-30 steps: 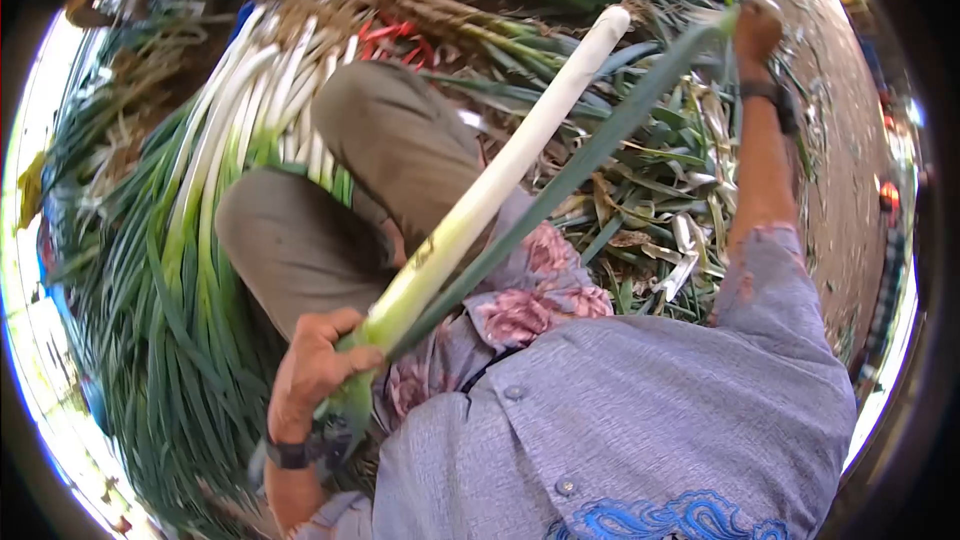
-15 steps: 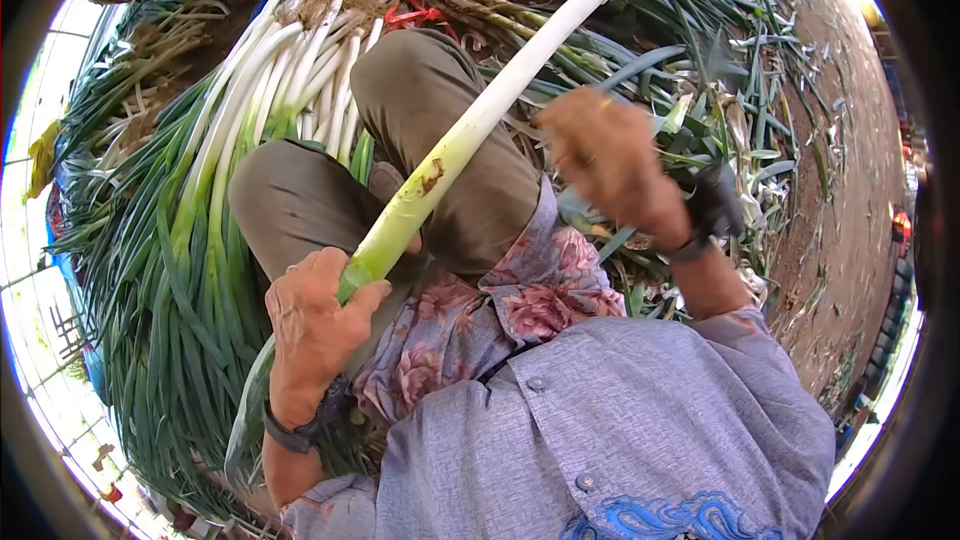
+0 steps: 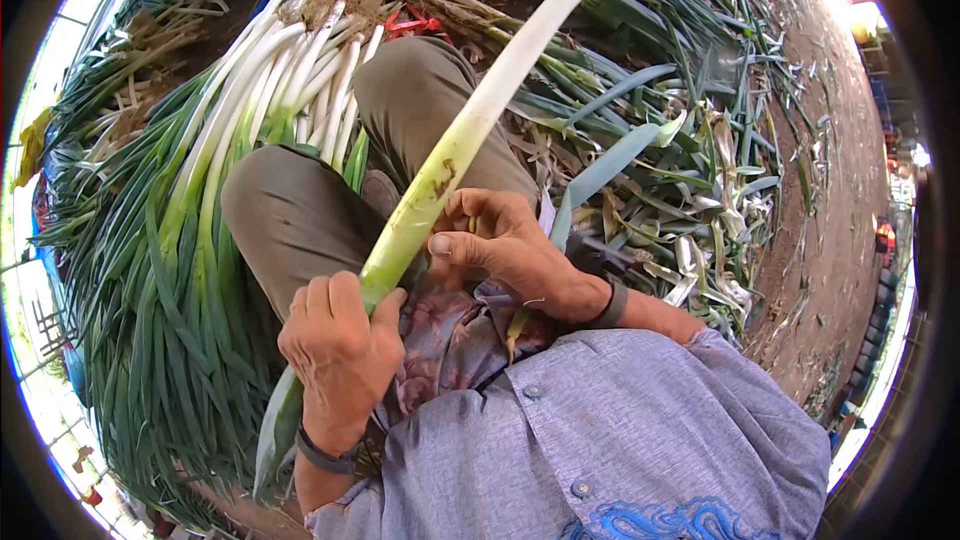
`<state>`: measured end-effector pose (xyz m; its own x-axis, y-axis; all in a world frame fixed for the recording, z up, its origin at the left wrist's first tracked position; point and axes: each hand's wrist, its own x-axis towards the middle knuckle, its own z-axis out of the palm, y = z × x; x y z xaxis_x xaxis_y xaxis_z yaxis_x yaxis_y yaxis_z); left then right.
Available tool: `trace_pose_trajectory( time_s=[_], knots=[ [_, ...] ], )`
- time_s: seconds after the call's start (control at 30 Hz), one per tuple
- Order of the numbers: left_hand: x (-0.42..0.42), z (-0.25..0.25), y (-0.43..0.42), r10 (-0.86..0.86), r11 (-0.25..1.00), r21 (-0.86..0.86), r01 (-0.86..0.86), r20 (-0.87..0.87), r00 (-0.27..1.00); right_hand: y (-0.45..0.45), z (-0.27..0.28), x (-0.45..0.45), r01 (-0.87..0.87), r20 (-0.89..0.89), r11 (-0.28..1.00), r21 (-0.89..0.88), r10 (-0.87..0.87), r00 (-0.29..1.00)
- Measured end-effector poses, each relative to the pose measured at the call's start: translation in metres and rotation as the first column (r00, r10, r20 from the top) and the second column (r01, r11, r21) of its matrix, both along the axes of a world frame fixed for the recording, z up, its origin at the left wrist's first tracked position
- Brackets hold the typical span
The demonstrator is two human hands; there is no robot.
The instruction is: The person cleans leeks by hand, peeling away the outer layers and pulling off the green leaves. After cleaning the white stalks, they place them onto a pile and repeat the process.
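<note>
The leek (image 3: 450,155) slants up and away from the left hand (image 3: 345,345), which wraps its fingers round the green part, leaves trailing below. The right hand (image 3: 500,245) is beside the middle of the stalk, thumb and fingers curled close together; whether they pinch anything is unclear. More leeks (image 3: 190,240) lie beyond the left knee (image 3: 290,200).

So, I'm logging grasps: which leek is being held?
The long leek with brown blotches, gripped by the left hand; the piled leeks lie unheld.
</note>
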<state>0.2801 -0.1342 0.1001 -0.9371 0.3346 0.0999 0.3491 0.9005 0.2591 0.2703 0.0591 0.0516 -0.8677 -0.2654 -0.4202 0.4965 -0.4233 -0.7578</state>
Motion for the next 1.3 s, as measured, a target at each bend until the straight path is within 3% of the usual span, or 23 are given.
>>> trace_pose_trajectory(
  time_s=[0.1,0.33,0.5,0.6,0.63,0.73,0.77,0.8,0.93,0.97,1.0,1.03,1.07,1.1,1.13,1.17,1.2,1.23,1.27,1.3],
  knots=[
    [0.007,0.003,0.006,0.012,1.000,0.028,-0.011,-0.025,1.000,-0.007,0.001,0.000,0.111,-0.014,0.969,-0.221,-0.117,0.993],
    [0.011,0.007,0.020,-0.046,0.997,0.061,0.050,-0.062,0.997,-0.005,0.009,-0.005,0.357,-0.132,0.918,-0.174,-0.381,0.915],
    [0.017,0.005,0.029,-0.073,0.996,0.043,0.076,-0.073,0.995,-0.005,-0.002,-0.008,0.515,-0.332,0.850,0.108,-0.457,0.825],
    [0.018,0.004,0.041,-0.069,0.997,0.025,0.071,-0.078,0.995,0.016,0.006,-0.013,0.427,-0.188,0.869,0.249,-0.389,0.902],
    [0.018,0.004,0.042,-0.067,0.997,0.026,0.070,-0.081,0.994,0.019,-0.005,-0.017,0.455,-0.267,0.844,0.285,-0.386,0.883],
    [0.016,0.004,0.041,-0.053,0.998,0.035,0.055,-0.068,0.996,0.027,-0.006,-0.022,0.567,-0.186,0.813,0.128,-0.542,0.819],
    [0.016,0.005,0.041,-0.049,0.998,0.040,0.051,-0.060,0.997,0.046,0.011,-0.014,0.372,-0.069,0.925,0.083,-0.367,0.928],
    [0.015,0.006,0.042,-0.046,0.998,0.044,0.048,-0.054,0.998,0.063,0.002,-0.015,0.377,-0.133,0.926,0.014,-0.372,0.919],
    [0.005,0.000,0.030,-0.035,0.992,0.117,0.035,-0.003,0.999,0.149,0.016,0.004,0.514,-0.414,0.793,0.327,-0.369,0.832],
    [0.003,0.005,0.027,-0.030,0.995,0.097,0.027,0.037,0.999,0.190,0.003,0.023,0.544,-0.348,0.772,0.328,-0.437,0.829],
    [0.001,0.005,0.022,-0.017,0.997,0.076,0.013,0.061,0.998,0.232,0.009,0.037,0.470,-0.329,0.736,0.487,-0.344,0.879],
    [0.000,0.003,0.017,-0.011,0.992,0.123,0.003,0.068,0.998,0.318,-0.061,0.076,0.653,-0.456,0.628,0.423,-0.475,0.753],
    [-0.003,0.000,0.011,-0.015,0.984,0.176,0.001,0.080,0.997,0.297,-0.033,0.083,0.625,-0.463,0.774,-0.104,-0.594,0.659],
    [-0.008,-0.001,0.006,0.002,0.983,0.183,-0.018,0.086,0.996,0.308,-0.069,0.083,0.480,-0.341,0.775,-0.411,-0.619,0.707],
    [-0.011,-0.002,0.003,0.006,0.979,0.201,-0.027,0.103,0.995,0.319,-0.102,0.102,0.507,-0.397,0.830,0.232,-0.395,0.829],
    [-0.011,-0.003,0.002,0.001,0.973,0.229,-0.031,0.133,0.991,0.319,-0.124,0.115,0.276,-0.254,0.574,0.771,-0.120,0.960],
    [-0.013,0.000,0.001,-0.007,0.971,0.238,-0.028,0.146,0.989,0.313,-0.142,0.128,0.204,-0.210,0.260,0.944,-0.003,0.978],
    [-0.017,0.002,-0.001,-0.006,0.968,0.250,-0.034,0.158,0.987,0.313,-0.158,0.131,0.139,-0.129,-0.099,0.985,0.098,0.987],
    [-0.015,0.003,-0.002,-0.006,0.966,0.257,-0.041,0.177,0.984,0.312,-0.166,0.133,0.088,-0.017,-0.446,0.891,0.160,0.987],
    [-0.013,0.003,-0.004,-0.006,0.966,0.256,-0.043,0.186,0.983,0.299,-0.165,0.127,0.173,-0.134,-0.247,0.954,0.166,0.977]
  ],
)
